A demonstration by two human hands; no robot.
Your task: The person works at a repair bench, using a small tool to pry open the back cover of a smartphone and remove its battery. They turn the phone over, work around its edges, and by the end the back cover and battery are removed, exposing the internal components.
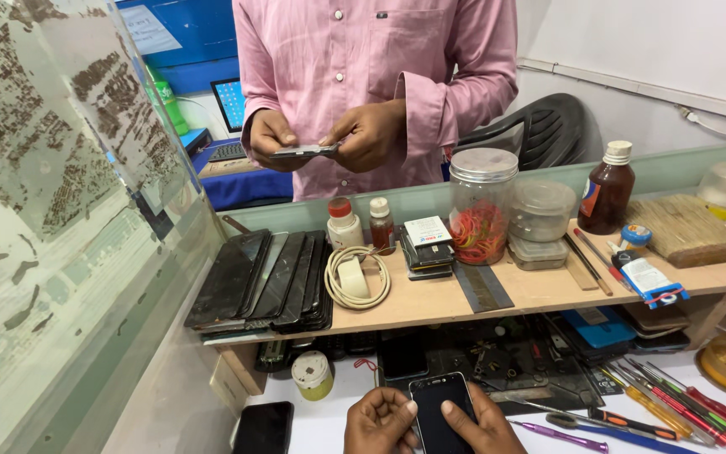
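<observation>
At the bottom edge of the head view, my left hand [380,423] and my right hand [476,424] both grip a black smartphone [440,408] held upright over the white worktop, screen dark. Across the counter stands a person in a pink shirt [371,59], whose two hands hold a thin flat phone part [302,151] at waist height. A black mat [514,357] with small parts lies just beyond my hands.
A wooden shelf [430,298] carries a row of phone screens [266,282], a coiled cable [356,282], small bottles [344,223], a jar of rubber bands [481,206] and a brown bottle [608,189]. Screwdrivers and tweezers [665,403] lie at right. Another phone [262,427] lies at left.
</observation>
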